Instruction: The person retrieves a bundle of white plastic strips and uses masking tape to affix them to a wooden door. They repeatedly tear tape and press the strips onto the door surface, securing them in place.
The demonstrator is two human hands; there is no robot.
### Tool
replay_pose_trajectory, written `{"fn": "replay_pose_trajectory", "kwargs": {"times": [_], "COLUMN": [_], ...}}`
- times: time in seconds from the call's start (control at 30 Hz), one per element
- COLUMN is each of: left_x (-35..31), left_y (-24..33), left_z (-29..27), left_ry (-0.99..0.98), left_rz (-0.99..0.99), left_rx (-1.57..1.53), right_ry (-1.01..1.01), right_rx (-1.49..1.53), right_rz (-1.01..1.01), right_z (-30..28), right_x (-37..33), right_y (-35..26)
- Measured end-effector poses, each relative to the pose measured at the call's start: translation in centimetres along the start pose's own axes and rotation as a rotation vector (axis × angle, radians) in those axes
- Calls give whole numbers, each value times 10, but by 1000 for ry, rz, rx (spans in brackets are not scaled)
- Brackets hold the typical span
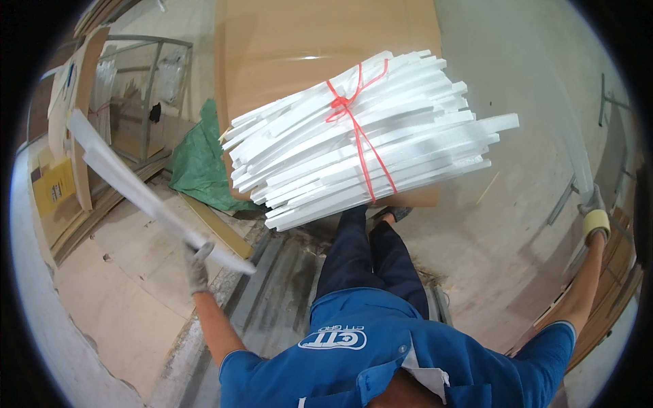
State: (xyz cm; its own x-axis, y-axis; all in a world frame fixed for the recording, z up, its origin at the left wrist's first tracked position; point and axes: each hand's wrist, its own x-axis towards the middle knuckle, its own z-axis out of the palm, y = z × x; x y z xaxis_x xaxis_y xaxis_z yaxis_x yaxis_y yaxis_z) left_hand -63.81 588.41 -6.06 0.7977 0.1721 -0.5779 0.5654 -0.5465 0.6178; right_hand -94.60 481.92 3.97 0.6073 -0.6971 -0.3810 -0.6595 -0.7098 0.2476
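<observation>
White strip (141, 188) out wide on our left, gripped in our gloved left hand (197, 268), pale blurred strip (575, 146) wide right, clasped in our right hand (593, 202), red-tied white bundle (306, 139) between them, brown board (326, 30) beneath it.

The bundled strips (401, 136) are white, their string (340, 103) red, the polo shirt (449, 347) blue with white print (333, 339), trousers (350, 262) navy, tarpaulin (203, 166) green.

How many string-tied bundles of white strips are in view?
1: the bundle lies on the brown board, tied with red string. Others could be hidden.
</observation>
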Motion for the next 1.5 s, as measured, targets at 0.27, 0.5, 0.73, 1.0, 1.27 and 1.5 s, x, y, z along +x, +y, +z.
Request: {"fn": "replay_pose_trajectory", "kwargs": {"times": [0.27, 0.5, 0.73, 1.0, 1.27, 1.5], "left_x": [-13, -50, -32, -15, -1, 15], "left_y": [116, 146, 116, 91, 74, 45], "left_z": [297, 343, 332, 319, 319, 317], "left_ry": [-661, -844, -705, -648, -630, -557], "left_rz": [-37, -94, -91, -122, -70, -74], "left_rx": [-829, -776, -675, -700, -582, -561], "right_ry": [-599, -904, -297, -110, -57, -153], "right_rx": [836, 624, 189, -218, -188, -199], "right_rz": [-429, -626, -691, -724, -849, -644], "right_z": [98, 76, 95, 119, 117, 95], "right_x": [-131, -217, -112, -20, -3, 12], "right_y": [-356, -528, -479, -456, -423, -343]}}
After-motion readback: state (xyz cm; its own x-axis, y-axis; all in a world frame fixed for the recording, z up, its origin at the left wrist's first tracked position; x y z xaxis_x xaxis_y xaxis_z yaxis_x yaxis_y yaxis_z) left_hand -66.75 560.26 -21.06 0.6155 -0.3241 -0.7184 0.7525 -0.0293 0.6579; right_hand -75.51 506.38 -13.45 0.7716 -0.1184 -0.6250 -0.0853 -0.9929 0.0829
